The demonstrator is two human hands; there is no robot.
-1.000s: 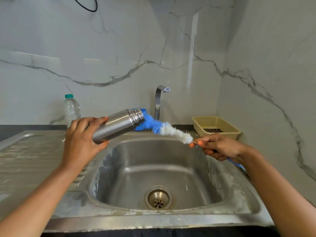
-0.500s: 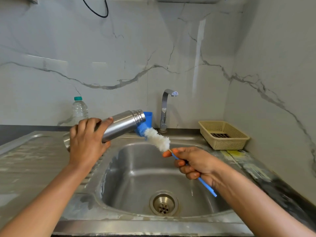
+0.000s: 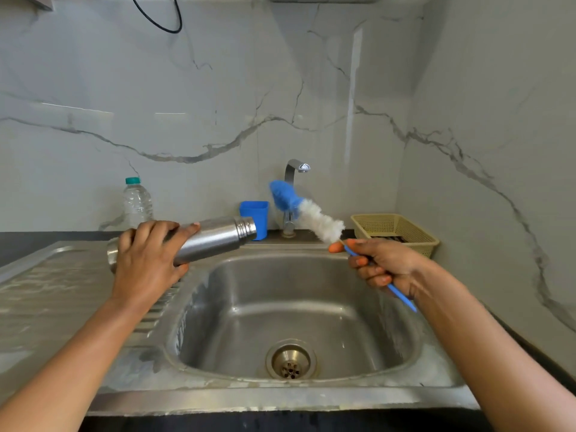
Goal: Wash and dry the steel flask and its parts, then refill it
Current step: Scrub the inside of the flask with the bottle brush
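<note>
My left hand (image 3: pixel 146 260) grips the steel flask (image 3: pixel 215 240) near its base, holding it almost level over the sink's left rim, its open threaded mouth pointing right. My right hand (image 3: pixel 381 265) holds the blue handle of a bottle brush (image 3: pixel 307 213). The brush's white and blue bristle head is fully outside the flask, tilted up and left in front of the tap, a short gap from the flask's mouth. The flask's lid is not in sight.
A steel sink (image 3: pixel 280 307) with a drain lies below, drainboard (image 3: pixel 46 294) at left. Behind stand a tap (image 3: pixel 293 194), a blue cup (image 3: pixel 255 218), a clear water bottle (image 3: pixel 137 201) and a beige basket (image 3: pixel 396 232). Marble walls close the back and right.
The brush has come out of the flask's mouth and swung up and right, its blue tip free. The flask stayed nearly in place in my left hand.
</note>
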